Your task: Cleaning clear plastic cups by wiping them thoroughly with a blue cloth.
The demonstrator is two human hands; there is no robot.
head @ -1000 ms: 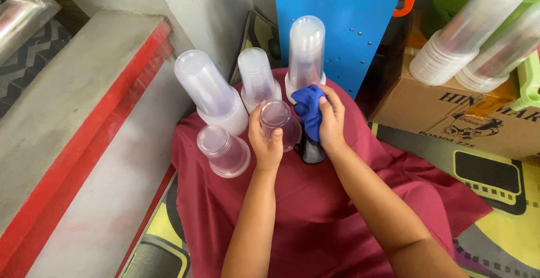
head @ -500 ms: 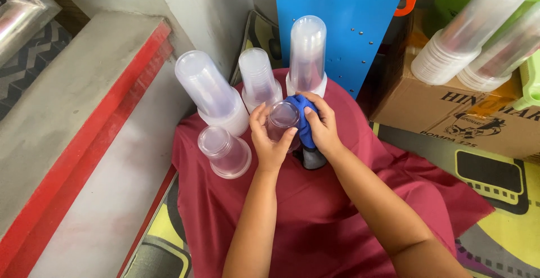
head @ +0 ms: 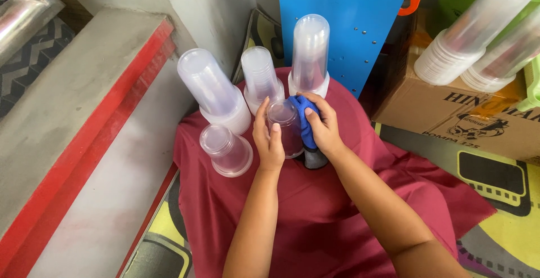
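Cup (head: 285, 127), clear plastic and upside down, is standing upright on the red cloth (head: 315, 210) between both hands, its long axis pointing up toward the camera. Left hand (head: 269, 140) is cupping its left wall, fingers (head: 263, 119) pressed together along it. Right hand (head: 323, 126) is pinching a blue rag (head: 305, 121) against its right wall. Both are touching it equally. Something dark beneath the rag is half hidden, perhaps more cloth. Stacks of cups (head: 215, 93) are standing just behind.
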